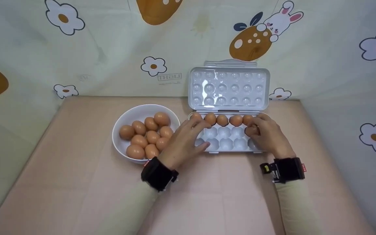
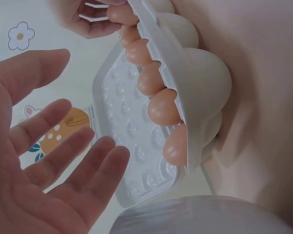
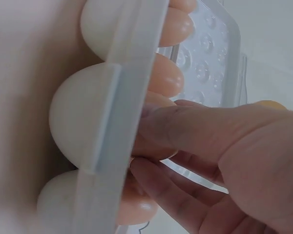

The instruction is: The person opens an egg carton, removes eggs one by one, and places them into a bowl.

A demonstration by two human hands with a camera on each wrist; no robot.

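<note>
An egg carton (image 1: 226,150) of pale plastic stands with its lid (image 1: 228,104) raised at the back. Along its back row sit several brown eggs (image 1: 222,120); the hollows in front show bare where the hands do not cover them. My right hand (image 1: 271,135) pinches a brown egg (image 1: 252,131) between thumb and fingers at the carton's right end, in the middle row. Over the left end of the carton hovers my left hand (image 1: 184,140), its fingers spread and holding nothing, as the left wrist view (image 2: 63,141) also shows.
Left of the carton, a white bowl (image 1: 117,143) holds several brown eggs (image 1: 139,141); my left hand hides its right edge. A pinkish cloth (image 1: 201,202) covers the table. Behind hangs a patterned curtain (image 1: 109,49), close to the raised lid.
</note>
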